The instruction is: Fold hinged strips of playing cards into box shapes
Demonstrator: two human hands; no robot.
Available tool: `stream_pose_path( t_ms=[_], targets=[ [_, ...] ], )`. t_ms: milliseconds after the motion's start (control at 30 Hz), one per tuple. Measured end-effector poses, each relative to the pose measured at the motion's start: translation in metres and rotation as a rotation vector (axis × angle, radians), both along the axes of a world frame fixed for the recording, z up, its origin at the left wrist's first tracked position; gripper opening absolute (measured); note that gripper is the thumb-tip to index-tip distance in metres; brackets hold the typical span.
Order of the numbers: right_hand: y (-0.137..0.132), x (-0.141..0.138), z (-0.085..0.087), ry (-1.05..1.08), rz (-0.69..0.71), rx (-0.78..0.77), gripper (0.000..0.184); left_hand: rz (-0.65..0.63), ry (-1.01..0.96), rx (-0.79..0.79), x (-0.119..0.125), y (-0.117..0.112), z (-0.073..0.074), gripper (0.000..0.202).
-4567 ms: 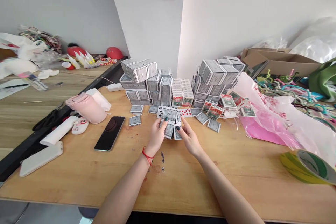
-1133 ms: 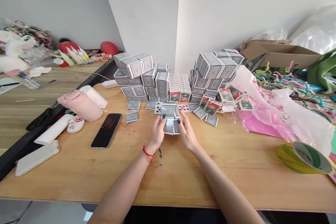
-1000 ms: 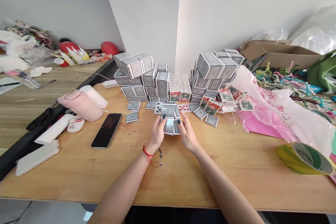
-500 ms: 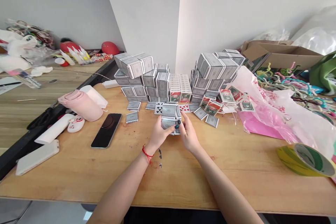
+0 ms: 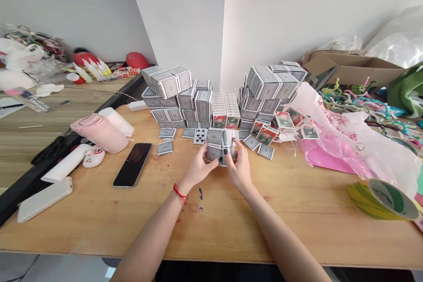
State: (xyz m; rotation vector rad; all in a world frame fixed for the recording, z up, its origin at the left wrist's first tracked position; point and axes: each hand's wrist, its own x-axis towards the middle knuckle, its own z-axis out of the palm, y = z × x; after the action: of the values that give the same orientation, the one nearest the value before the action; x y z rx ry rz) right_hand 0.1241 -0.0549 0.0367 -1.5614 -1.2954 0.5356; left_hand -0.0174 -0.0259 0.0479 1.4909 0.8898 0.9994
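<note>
Card block [image 5: 219, 143], held at centre frame between left hand [image 5: 200, 168] and right hand [image 5: 240, 169], has apparently just turned, bringing another joint within thumb reach.

black club pips were legible on the face-up playing card [image 5: 200, 135]; its corner index was too small to resolve. red printing on the crumpled plastic bag [image 5: 361, 134] and lettering on the red-and-green card boxes [image 5: 268, 135] could not be read.
</note>
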Motion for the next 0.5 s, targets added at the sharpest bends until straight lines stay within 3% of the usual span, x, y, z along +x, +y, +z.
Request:
stream_pose_path(
  t_ms=[267, 500],
  targets=[
    [-0.0032, -0.0029, 0.004, -0.107, -0.048, -0.017, 0.049, -0.049, 0.141, 0.024, -0.0025, -0.0023, 0.0031, 0.058],
    [-0.0063, -0.008, 0.0018, -0.156, -0.053, 0.002, 0.054, -0.107, 0.094, -0.028, -0.0046, -0.0008, 0.0018, 0.061]
  ],
)
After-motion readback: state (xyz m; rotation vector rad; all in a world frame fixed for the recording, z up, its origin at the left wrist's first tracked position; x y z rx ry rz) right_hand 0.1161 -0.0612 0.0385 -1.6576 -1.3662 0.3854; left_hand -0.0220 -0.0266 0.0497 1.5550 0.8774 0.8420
